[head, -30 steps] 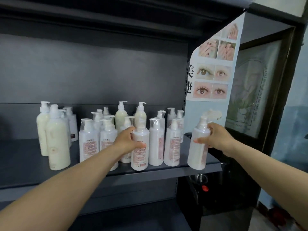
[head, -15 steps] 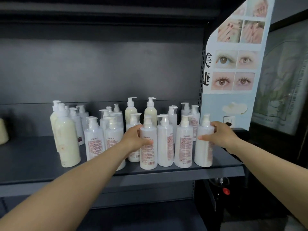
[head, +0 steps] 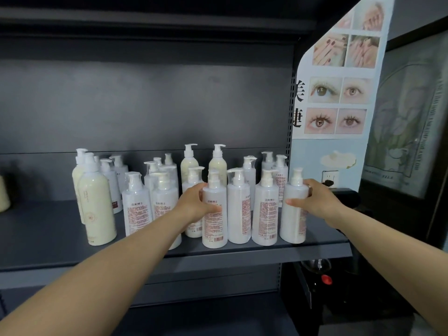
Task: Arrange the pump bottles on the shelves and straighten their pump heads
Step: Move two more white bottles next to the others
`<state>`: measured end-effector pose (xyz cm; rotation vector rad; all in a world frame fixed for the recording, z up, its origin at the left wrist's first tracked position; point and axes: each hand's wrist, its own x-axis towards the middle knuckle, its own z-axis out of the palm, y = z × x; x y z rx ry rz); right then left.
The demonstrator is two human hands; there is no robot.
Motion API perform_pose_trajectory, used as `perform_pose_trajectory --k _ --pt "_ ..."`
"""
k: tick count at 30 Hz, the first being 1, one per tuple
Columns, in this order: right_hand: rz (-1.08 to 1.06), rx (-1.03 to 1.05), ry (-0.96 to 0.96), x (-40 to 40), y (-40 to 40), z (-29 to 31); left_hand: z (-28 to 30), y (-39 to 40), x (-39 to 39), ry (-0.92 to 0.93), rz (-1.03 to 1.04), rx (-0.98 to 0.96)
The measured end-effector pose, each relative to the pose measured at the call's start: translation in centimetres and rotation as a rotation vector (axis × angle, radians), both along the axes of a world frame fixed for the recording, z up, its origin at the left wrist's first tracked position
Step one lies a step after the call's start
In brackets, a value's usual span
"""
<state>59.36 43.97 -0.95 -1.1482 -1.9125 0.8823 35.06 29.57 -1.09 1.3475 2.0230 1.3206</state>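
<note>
Dark grey metal shelving (head: 60, 241) carries your cluster of white plastic pump bottles with red-printed labels, standing upright near the front edge. Your left hand (head: 196, 204) wraps its fingers and thumb around the white pump bottle at the front of the row (head: 214, 214). Your right hand (head: 315, 202) grips the rightmost white pump bottle (head: 292, 214), close to the shelf's right end. Two taller cream bottles (head: 95, 202) stand at the left. Beside the shelf hangs a pale blue poster of eyes and nails (head: 339, 93).
</note>
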Motion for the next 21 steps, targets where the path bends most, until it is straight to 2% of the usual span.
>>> perform_pose_trajectory --k 7,11,15,21 --pt "0.026 0.001 -0.018 0.3 0.1 0.0 -0.2 0.2 -0.3 0.071 0.052 0.015" --pt "0.035 0.056 -0.096 0.9 0.0 0.5 0.3 -0.1 0.0 0.133 0.074 0.038" --pt "-0.003 0.115 -0.175 1.7 -0.9 1.3 1.5 -1.4 0.1 0.086 0.059 0.091" --pt "-0.052 0.201 -0.154 1.5 -5.1 2.5 2.7 -5.4 -1.5 0.071 0.029 0.130"
